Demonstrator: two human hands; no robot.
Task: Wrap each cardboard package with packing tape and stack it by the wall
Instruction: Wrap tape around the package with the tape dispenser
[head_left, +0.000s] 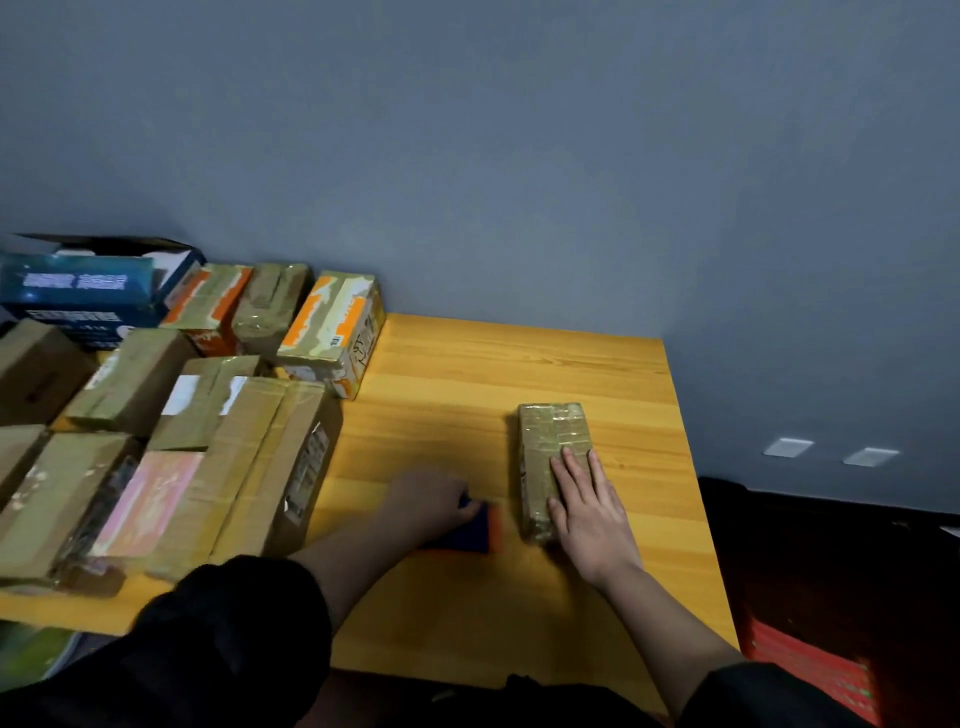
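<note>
A small cardboard package (550, 436) wrapped in shiny tape lies on the wooden table (452, 374), right of centre. My right hand (587, 504) rests flat on its near end, fingers straight. My left hand (426, 501) is blurred and grips a dark blue tape dispenser with an orange edge (478, 530), which sits on the table just left of the package. Several taped packages (332, 327) stand along the wall at the back left.
Larger cardboard boxes (249, 467) crowd the left part of the table, with a blue printed box (78, 296) behind them. The table's right edge drops to a dark floor, where a red crate (810, 670) stands. A grey wall runs behind.
</note>
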